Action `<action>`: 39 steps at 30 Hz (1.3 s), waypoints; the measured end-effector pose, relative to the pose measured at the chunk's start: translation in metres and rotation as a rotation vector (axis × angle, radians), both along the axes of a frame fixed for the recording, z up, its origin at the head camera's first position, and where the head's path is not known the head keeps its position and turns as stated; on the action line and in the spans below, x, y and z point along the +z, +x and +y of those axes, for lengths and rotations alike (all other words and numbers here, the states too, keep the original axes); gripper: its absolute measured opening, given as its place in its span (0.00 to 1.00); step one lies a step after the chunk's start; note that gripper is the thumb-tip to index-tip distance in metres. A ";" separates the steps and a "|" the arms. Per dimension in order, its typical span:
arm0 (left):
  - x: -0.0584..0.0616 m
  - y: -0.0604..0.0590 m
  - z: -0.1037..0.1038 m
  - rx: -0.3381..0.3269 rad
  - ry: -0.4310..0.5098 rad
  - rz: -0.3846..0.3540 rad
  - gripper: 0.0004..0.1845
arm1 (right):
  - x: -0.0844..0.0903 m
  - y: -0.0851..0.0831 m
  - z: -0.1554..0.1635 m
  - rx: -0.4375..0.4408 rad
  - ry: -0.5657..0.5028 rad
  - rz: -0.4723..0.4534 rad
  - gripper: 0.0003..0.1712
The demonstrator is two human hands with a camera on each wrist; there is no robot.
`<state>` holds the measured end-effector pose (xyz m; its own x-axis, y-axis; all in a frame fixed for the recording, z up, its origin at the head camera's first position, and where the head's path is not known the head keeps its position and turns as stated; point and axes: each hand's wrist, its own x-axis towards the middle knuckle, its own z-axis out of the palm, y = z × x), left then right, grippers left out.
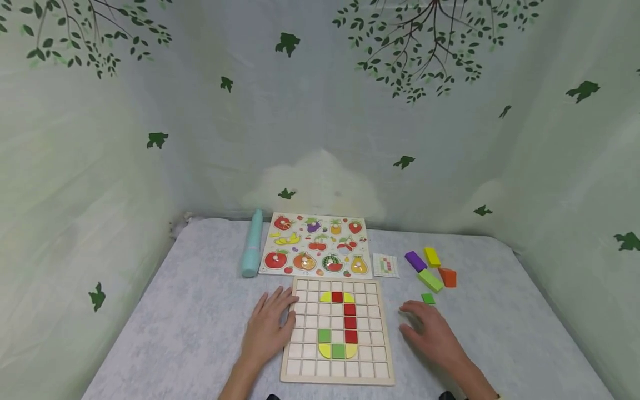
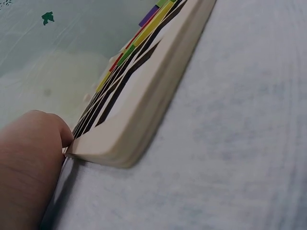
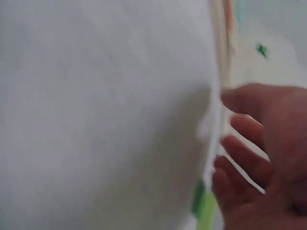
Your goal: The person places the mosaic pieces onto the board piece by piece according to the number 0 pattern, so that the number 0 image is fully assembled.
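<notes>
A wooden grid board (image 1: 340, 381) lies flat on the table, with squares and rounded corner pieces set in its cells. Red squares (image 1: 350, 322) run down one side, green squares (image 1: 338, 351) sit lower, and yellow rounded pieces (image 1: 325, 350) mark the corners. My left hand (image 1: 270, 325) rests at the board's left edge, fingers extended and fingertips at the rim. In the left wrist view, part of that hand (image 2: 31, 163) is beside the board's corner (image 2: 120, 153). To the right of the board, my right hand (image 1: 435, 336) hovers with loosely bent, parted fingers, holding nothing. Just beyond its fingertips lies a small green square (image 1: 428, 299).
Purple (image 1: 415, 261), yellow (image 1: 432, 257), light green (image 1: 430, 281) and orange (image 1: 448, 277) blocks lie at the right. Behind the grid board are a fruit puzzle board (image 1: 320, 228), a teal bottle (image 1: 252, 244) on its side and a small pattern card (image 1: 386, 265).
</notes>
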<state>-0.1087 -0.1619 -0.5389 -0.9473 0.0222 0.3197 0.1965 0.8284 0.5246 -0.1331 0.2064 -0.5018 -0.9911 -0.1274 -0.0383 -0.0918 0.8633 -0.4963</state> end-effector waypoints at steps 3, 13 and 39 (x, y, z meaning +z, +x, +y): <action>-0.002 -0.001 0.001 -0.010 0.006 0.006 0.16 | 0.002 -0.003 0.015 -0.050 0.021 -0.057 0.26; -0.001 0.000 -0.003 -0.019 0.004 -0.020 0.16 | -0.012 -0.004 0.036 -0.166 -0.048 -0.002 0.27; 0.004 -0.001 -0.004 -0.059 0.084 -0.048 0.17 | -0.031 0.004 0.040 -0.241 -0.161 0.199 0.19</action>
<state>-0.1097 -0.1657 -0.5351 -0.9594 0.0538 0.2769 0.2168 0.7686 0.6018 -0.1295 0.2469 -0.5330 -0.9794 0.1225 0.1605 -0.0036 0.7841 -0.6206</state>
